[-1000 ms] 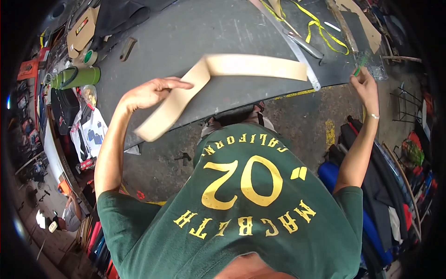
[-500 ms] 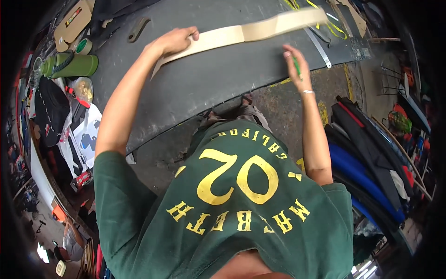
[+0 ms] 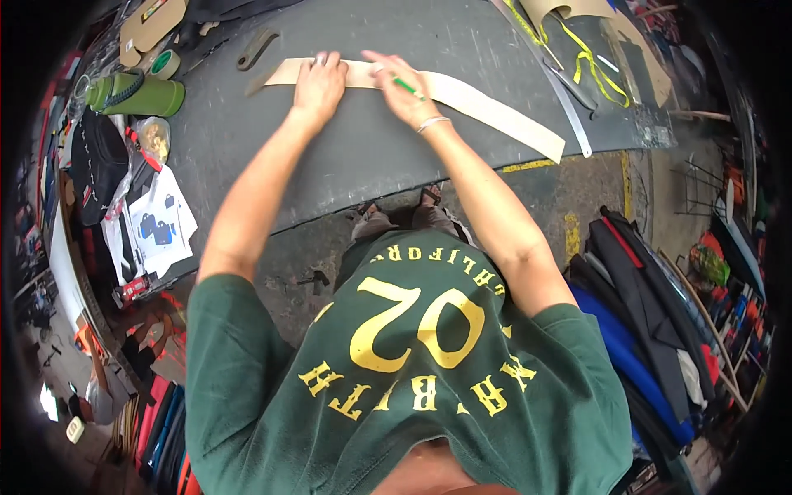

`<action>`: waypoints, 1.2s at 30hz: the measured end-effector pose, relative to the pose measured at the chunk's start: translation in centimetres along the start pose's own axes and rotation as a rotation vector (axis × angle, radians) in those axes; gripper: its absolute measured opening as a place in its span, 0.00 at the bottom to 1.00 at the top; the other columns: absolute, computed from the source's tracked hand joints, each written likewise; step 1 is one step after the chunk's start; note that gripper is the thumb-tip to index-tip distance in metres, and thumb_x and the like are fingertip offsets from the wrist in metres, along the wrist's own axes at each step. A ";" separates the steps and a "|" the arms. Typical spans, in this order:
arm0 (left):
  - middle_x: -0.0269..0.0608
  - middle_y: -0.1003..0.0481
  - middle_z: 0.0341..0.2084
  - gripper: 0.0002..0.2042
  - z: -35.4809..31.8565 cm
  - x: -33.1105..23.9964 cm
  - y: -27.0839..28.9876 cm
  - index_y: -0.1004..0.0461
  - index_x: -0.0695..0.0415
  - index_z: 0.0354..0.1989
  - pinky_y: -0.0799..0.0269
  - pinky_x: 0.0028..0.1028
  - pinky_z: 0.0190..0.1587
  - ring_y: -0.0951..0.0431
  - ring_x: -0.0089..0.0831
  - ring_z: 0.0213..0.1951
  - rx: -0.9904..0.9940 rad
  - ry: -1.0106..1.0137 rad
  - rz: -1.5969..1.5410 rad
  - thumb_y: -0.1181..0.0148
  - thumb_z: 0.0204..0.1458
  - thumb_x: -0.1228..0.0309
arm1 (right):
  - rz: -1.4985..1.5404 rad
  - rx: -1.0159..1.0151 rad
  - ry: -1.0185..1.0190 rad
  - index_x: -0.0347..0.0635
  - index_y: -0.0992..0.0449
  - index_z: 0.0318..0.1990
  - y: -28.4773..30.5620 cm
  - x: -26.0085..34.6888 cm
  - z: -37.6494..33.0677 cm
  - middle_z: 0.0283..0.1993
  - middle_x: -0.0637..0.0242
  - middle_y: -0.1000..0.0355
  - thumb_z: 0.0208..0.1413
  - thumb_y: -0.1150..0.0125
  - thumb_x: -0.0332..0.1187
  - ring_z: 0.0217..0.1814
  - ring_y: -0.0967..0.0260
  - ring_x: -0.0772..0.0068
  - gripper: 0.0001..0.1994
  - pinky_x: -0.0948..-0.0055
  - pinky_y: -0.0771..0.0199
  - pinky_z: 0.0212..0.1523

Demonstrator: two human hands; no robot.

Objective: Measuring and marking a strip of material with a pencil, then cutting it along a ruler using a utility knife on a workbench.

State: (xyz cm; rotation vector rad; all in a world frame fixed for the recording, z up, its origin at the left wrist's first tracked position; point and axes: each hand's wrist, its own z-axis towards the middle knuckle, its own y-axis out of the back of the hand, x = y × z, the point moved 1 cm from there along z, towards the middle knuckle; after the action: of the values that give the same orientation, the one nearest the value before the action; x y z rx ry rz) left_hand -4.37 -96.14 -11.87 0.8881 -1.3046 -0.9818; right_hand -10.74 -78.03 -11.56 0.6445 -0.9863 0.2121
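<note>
A long cream strip (image 3: pixel 495 115), apparently card or stiff paper, lies across the dark grey tabletop (image 3: pixel 355 165), its right end angled toward the near edge. My left hand (image 3: pixel 320 92) rests on the strip near its left end, fingers extended over it. Just to the right, my right hand (image 3: pixel 400 92), slightly blurred, is on the strip too. A slim green pencil (image 3: pixel 408 88) is tucked in that hand, pointing back toward the wrist. Beyond the strip's left end is a dark flat tool with a hole in its handle (image 3: pixel 257 48).
A metal ruler (image 3: pixel 571 111), a black-handled tool (image 3: pixel 575 89) and a yellow measuring tape (image 3: pixel 587 66) lie at right. A green flask (image 3: pixel 136 96) and tape roll (image 3: pixel 165 64) stand at left, above printed sheets (image 3: pixel 161 227). Fabric rolls (image 3: pixel 635 256) lean right; another person (image 3: pixel 101 392) is lower left.
The strip's right end has come down and swung toward the near edge. My right hand has moved left onto the strip, still with the pencil. My left hand has shifted slightly right.
</note>
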 end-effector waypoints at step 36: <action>0.40 0.41 0.72 0.33 -5.1 2.6 -2.2 0.35 0.42 0.70 0.59 0.50 0.77 0.47 0.43 0.75 0.007 0.672 -0.418 0.51 0.61 0.37 | -0.083 0.080 -0.186 0.39 0.31 0.24 5.6 -5.8 -2.1 0.24 0.69 0.28 0.47 0.31 0.24 0.28 0.32 0.73 0.11 0.72 0.29 0.31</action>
State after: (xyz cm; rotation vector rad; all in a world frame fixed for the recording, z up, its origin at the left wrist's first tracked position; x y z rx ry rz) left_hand 0.62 -99.43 -13.36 1.3827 -0.5609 -0.8754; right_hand -14.93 -71.68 -14.83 0.7877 -1.1314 0.1205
